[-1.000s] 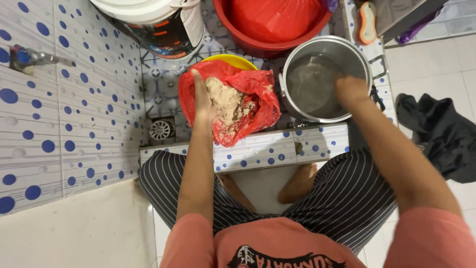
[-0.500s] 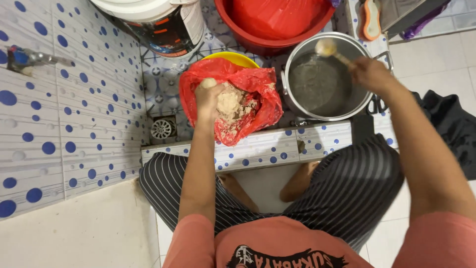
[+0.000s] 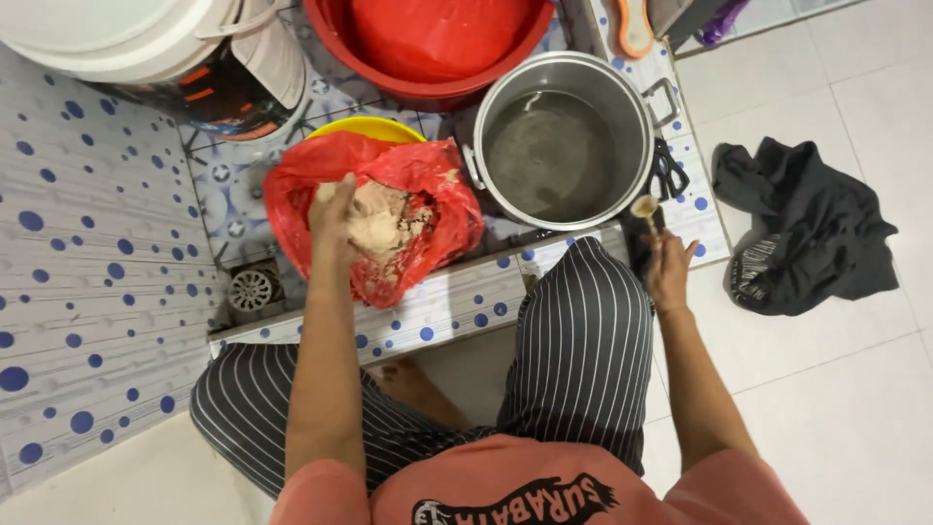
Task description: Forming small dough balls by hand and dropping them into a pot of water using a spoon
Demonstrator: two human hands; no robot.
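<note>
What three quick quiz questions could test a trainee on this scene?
1. True or false: the left hand is in the red bag.
2. What does the right hand hold? A) spoon B) scissors C) cloth
3. Fill in: the pot holds cloudy ____.

Key: 1 true, it rests on the pale mash. 2 A, a spoon, its fingers closed round the handle. 3 liquid.

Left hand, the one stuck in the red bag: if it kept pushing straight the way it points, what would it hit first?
The left hand points into the red bag, so it would most likely first meet the beige lumpy mass it already touches. How deep that mass goes is unclear.
</note>
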